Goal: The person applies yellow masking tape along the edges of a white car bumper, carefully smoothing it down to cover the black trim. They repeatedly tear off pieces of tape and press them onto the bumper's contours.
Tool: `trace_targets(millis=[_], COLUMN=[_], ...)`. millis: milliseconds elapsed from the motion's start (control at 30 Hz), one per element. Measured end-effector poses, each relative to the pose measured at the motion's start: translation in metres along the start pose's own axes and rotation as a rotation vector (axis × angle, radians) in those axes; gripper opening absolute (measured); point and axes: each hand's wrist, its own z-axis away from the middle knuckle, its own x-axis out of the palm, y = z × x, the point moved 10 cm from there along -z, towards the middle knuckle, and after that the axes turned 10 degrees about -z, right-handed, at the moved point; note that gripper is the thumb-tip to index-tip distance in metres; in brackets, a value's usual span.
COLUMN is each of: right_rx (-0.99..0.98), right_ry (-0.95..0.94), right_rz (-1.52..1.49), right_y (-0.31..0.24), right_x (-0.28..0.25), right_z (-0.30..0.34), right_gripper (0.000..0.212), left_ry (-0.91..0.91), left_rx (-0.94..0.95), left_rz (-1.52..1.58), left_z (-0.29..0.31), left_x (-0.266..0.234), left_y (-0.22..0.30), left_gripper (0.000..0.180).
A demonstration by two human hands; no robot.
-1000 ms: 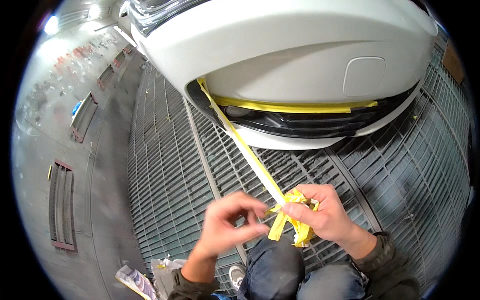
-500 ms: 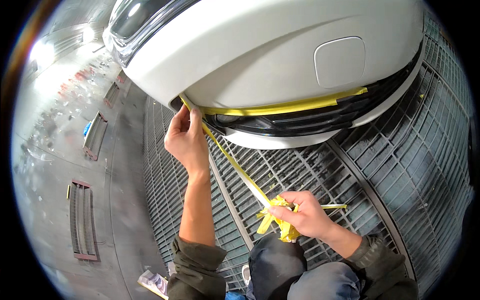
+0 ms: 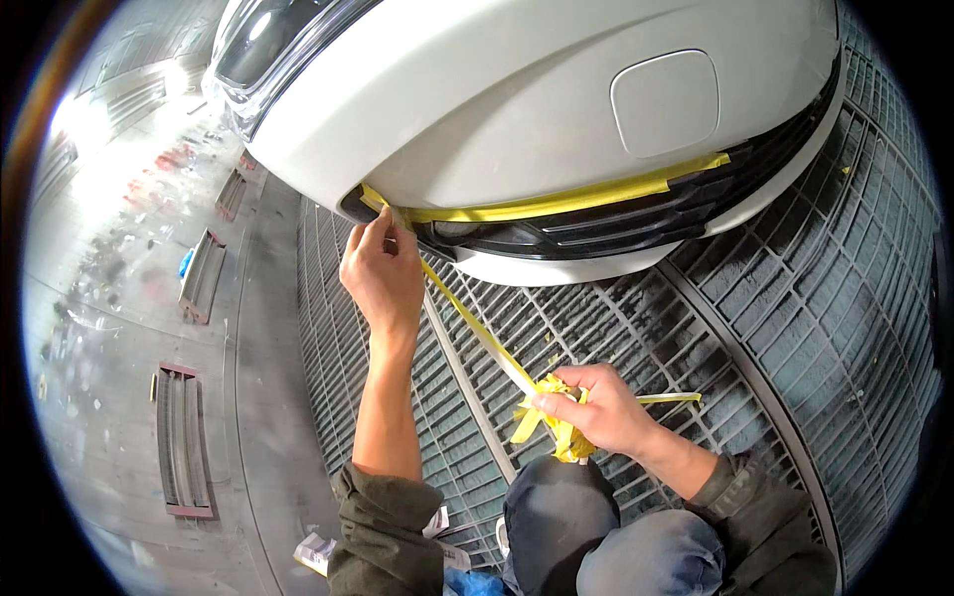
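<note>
A white car bumper [image 3: 477, 119] fills the upper middle, with black lower trim [image 3: 596, 233] beneath it. Yellow masking tape [image 3: 566, 204] runs along the edge between the two. At the bumper's left corner, the fingers of my left hand [image 3: 383, 283] are pinched at the tape; the fingertips partly cover what they grip. From there a narrow tape strip [image 3: 477, 328] stretches down to my right hand [image 3: 611, 412], which is closed on it and on a crumpled wad of yellow tape [image 3: 568, 442]. A loose strip end [image 3: 671, 398] sticks out to the right of that hand.
Metal floor grating [image 3: 815, 328] spreads under the car and around my bent knees [image 3: 651, 556]. A grey wall [image 3: 109, 328] spattered with paint rises at the left, with slatted fixtures [image 3: 182, 442] on it. Paper-like scraps [image 3: 316, 552] lie by my left sleeve.
The view has shifted slightly. My left fingers have moved a little down from the bumper's corner, so more of the tape there shows. My right hand still holds the wad and strip.
</note>
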Motion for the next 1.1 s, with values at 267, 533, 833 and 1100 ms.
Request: trace_targets(millis=[267, 533, 833, 1100], right_rx=[0.035, 0.101, 0.092, 0.165], right_ry=[0.033, -0.023, -0.004, -0.002], right_rz=[0.048, 0.022, -0.035, 0.020], right_y=[0.008, 0.000, 0.005, 0.032], right_x=[-0.009, -0.003, -0.015, -0.034], right_z=[0.005, 0.011, 0.013, 0.035], right_gripper=[0.025, 0.021, 0.018, 0.023], left_ry=[-0.197, -0.264, -0.239, -0.445], left_rx=[-0.403, -0.889, -0.840, -0.768], left_rz=[0.547, 1.158, 0.973, 0.826], left_z=[0.013, 0.015, 0.025, 0.073], left_x=[0.024, 0.069, 0.070, 0.084], left_y=[-0.038, -0.061, -0.068, -0.055], left_gripper=[0.033, 0.020, 0.021, 0.022])
